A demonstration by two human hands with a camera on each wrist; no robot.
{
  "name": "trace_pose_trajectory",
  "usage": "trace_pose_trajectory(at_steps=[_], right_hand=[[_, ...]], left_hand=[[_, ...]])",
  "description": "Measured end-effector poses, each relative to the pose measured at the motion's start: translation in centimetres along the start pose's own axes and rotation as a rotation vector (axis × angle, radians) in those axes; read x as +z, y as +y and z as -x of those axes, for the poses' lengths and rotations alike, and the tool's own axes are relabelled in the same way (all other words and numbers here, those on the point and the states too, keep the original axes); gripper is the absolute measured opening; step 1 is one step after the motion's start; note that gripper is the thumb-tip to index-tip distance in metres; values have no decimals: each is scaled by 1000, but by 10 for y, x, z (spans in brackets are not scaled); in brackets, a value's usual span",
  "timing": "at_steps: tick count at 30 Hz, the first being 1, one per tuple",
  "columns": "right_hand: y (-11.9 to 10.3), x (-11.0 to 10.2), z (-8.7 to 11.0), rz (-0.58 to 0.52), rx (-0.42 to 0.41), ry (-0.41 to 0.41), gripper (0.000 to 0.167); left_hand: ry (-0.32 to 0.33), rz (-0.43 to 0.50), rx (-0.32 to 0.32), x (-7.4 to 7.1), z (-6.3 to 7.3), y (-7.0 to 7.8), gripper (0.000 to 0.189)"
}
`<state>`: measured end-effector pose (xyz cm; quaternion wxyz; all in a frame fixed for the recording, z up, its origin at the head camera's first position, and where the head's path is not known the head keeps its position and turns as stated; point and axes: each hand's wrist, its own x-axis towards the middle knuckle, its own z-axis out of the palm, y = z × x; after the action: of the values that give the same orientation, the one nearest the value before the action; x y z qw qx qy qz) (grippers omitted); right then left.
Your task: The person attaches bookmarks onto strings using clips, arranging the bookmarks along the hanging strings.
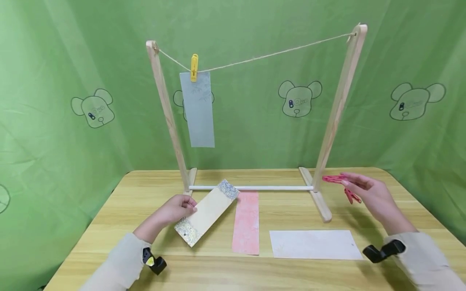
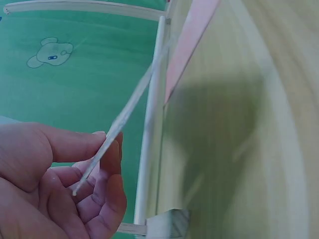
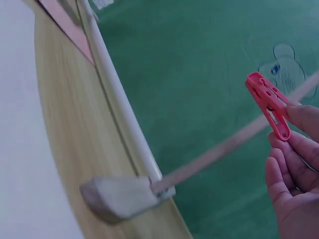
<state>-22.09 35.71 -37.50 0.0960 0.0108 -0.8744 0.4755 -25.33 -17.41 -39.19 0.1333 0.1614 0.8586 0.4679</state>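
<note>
My left hand [image 1: 179, 209] pinches a cream paper strip [image 1: 211, 213] with patterned ends by its long left edge. The strip is tilted, its blue end up towards the rack's white bar; in the left wrist view the paper [image 2: 117, 124] shows almost edge-on between thumb and fingers. Between thumb and fingertips my right hand [image 1: 375, 196] holds a pink clothespin [image 3: 268, 105] near the rack's right post. Another pink clothespin [image 1: 352, 197] shows just below those fingers. A pale blue strip [image 1: 199, 111] hangs from the string under a yellow clothespin [image 1: 194, 68].
A wooden rack [image 1: 340, 107] stands on the table [image 1: 218, 271], its string [image 1: 273, 54] sagging between two posts and a white bar [image 1: 273, 188] low down. A pink strip [image 1: 246, 222] and a white strip [image 1: 314, 244] lie in front. Green cloth [image 1: 247, 129] hangs behind.
</note>
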Motion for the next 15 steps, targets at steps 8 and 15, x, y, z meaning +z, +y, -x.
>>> trace_pose_trajectory(at_steps=[8, 15], right_hand=[[-44, 20, -20, -97, -38, -56, 39], [-80, 36, -39, -114, -32, -98, 52]], left_hand=[[15, 47, 73, -3, -6, 11, 17], [84, 69, 96, 2, -10, 29, 18]])
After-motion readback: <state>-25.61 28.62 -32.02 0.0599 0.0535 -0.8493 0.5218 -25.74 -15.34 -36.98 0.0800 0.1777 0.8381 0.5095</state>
